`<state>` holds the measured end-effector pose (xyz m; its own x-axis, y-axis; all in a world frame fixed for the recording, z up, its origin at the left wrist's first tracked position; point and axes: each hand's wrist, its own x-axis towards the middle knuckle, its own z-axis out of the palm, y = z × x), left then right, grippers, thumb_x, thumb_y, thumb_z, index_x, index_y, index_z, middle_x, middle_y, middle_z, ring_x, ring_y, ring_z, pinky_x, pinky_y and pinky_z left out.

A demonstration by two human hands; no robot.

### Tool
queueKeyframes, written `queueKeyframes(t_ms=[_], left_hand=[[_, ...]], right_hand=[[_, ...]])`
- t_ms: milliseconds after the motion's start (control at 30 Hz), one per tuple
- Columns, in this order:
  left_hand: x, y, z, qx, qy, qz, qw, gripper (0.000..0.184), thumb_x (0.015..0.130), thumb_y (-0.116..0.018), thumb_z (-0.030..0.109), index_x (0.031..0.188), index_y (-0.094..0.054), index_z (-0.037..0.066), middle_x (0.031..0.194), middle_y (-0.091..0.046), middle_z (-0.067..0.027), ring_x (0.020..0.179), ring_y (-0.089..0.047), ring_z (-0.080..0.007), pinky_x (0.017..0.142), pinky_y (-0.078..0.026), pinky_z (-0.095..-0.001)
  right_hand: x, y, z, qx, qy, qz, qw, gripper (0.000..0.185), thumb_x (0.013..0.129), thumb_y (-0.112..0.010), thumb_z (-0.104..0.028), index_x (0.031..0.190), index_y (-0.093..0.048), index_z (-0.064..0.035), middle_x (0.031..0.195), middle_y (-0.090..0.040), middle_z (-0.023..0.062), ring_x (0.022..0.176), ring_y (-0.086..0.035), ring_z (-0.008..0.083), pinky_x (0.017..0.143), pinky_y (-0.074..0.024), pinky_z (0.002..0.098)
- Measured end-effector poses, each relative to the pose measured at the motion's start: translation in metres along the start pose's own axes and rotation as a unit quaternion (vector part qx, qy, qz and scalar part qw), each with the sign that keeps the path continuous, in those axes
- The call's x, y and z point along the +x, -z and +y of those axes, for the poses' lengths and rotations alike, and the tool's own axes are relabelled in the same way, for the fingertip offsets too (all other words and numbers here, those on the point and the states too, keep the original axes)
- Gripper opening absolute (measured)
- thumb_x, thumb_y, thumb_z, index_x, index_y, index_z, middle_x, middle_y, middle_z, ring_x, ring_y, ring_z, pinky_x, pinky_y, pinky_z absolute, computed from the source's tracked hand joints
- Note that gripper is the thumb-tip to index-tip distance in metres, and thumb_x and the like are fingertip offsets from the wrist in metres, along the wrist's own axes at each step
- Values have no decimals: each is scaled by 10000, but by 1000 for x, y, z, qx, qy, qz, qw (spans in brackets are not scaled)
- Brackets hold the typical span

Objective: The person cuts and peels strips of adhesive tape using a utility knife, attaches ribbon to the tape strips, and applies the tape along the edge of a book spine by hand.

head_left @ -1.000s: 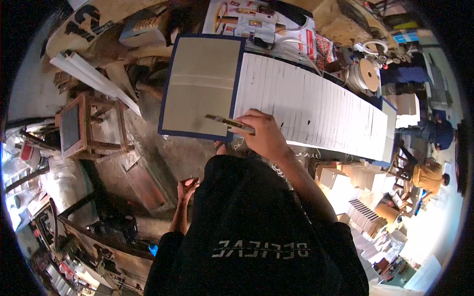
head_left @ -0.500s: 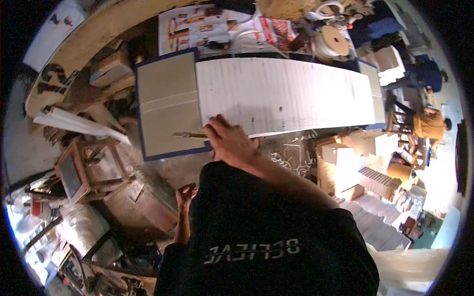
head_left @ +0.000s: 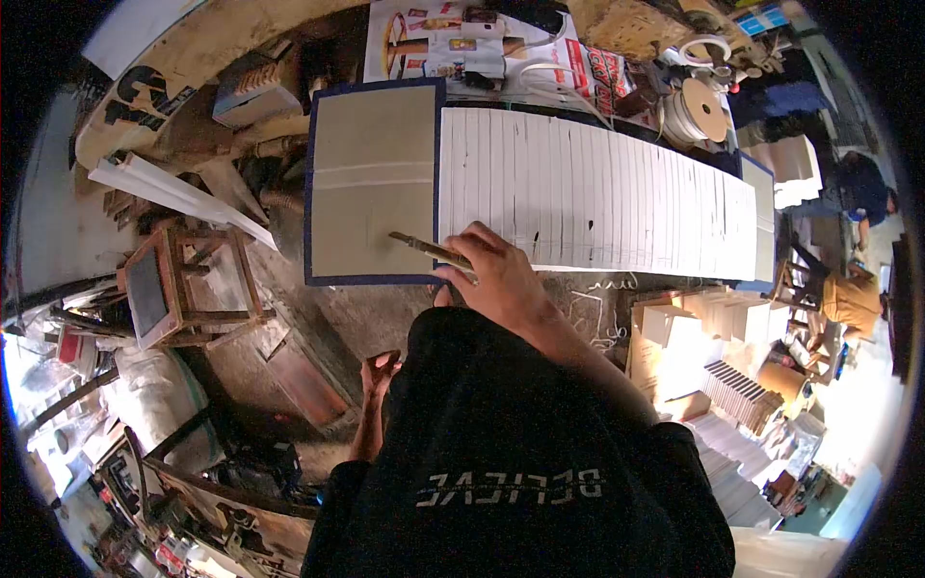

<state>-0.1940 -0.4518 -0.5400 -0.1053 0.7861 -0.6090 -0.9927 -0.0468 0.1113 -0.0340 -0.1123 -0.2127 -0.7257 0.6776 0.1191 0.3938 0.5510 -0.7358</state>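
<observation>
My right hand (head_left: pixel 506 289) is closed around a slim brownish tool (head_left: pixel 414 244), whose tip points left over a grey board panel (head_left: pixel 371 226) with a dark blue border. To the right of that panel stretches a long row of white sheets or strips (head_left: pixel 588 197) with dark lines between them, and a second blue-edged panel (head_left: pixel 759 212) stands at its far end. Low beside my shirt, my left hand (head_left: pixel 380 374) has curled fingers, away from the panels. Whatever it may hold is too small to make out.
A wooden stool (head_left: pixel 178 289) stands at left, near long white strips (head_left: pixel 183 204). Behind the sheets are a printed banner (head_left: pixel 462 48) and a white spool (head_left: pixel 696 111). Stacked cartons (head_left: pixel 674 332) fill the right, with a person in a yellow-brown top (head_left: pixel 850 303) beyond.
The view has swung back and forth. My right hand moved down toward the panel's near edge and stays there, the tool tilting in its grip. My left hand remains low and curled.
</observation>
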Motion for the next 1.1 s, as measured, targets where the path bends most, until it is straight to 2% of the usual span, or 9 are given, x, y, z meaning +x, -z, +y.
queueKeyframes(t_ms=[167,300,533,600,667,767,1000,1067,1100], left_hand=[[-9,-34,-4,489,-98,151,854,250,889,-758,191,950,-640,-21,805,-652,-87,607,-585,-147,503,-429,-288],[-10,15,-2,272,-114,124,948,319,878,-773,218,1027,-671,-45,849,-692,-107,644,-624,-156,507,-454,-286],[7,13,15,374,-56,115,919,465,870,-778,303,1113,-685,-83,939,-728,-168,767,-705,-210,564,-536,-301],[1,-15,5,579,-109,205,782,490,870,-773,339,1110,-688,-80,929,-729,-171,754,-707,-212,573,-543,-302],[3,-12,15,458,-51,134,877,513,873,-764,376,1122,-691,-67,936,-732,-176,765,-715,-217,578,-548,-308],[-3,-19,7,478,-113,192,850,518,877,-759,389,1131,-692,-57,961,-733,-182,800,-724,-226,581,-551,-313],[3,25,12,408,-55,143,900,418,920,-726,291,1142,-688,-61,956,-731,-178,763,-707,-212,549,-517,-307],[0,27,10,331,-57,141,931,398,924,-724,268,1142,-688,-64,950,-729,-173,737,-693,-201,540,-503,-302],[-1,29,12,253,-60,90,961,381,924,-722,248,1135,-690,-68,943,-728,-167,721,-680,-189,535,-492,-298]], right_hand=[[-9,-14,1,-86,25,43,995,187,797,-733,-64,973,-679,-33,927,-618,65,848,-671,250,676,-588,355],[-6,-10,5,-107,62,23,992,219,779,-722,-33,993,-677,-41,919,-610,52,836,-660,233,667,-590,344],[-8,-13,-1,-165,95,19,982,222,770,-704,-18,986,-659,-40,925,-584,36,846,-636,207,614,-585,325],[-9,-17,-5,-196,92,28,976,230,762,-704,-19,987,-654,-34,924,-579,36,858,-632,200,593,-582,314],[-7,-16,-12,-226,103,35,968,230,766,-695,-18,990,-642,-18,912,-571,38,859,-620,187,566,-575,302],[-3,-18,-5,-226,117,36,966,227,776,-673,-3,999,-635,-5,898,-563,39,837,-610,188,575,-576,301],[1,-9,0,-233,118,5,965,246,788,-695,-4,1032,-662,6,939,-611,56,829,-642,213,577,-569,293],[8,2,10,-69,75,-13,995,267,777,-741,-13,1037,-684,13,951,-652,89,785,-680,225,595,-574,303],[10,14,4,54,-49,-68,995,268,772,-782,-31,1024,-704,15,932,-671,112,751,-699,224,630,-571,328]])
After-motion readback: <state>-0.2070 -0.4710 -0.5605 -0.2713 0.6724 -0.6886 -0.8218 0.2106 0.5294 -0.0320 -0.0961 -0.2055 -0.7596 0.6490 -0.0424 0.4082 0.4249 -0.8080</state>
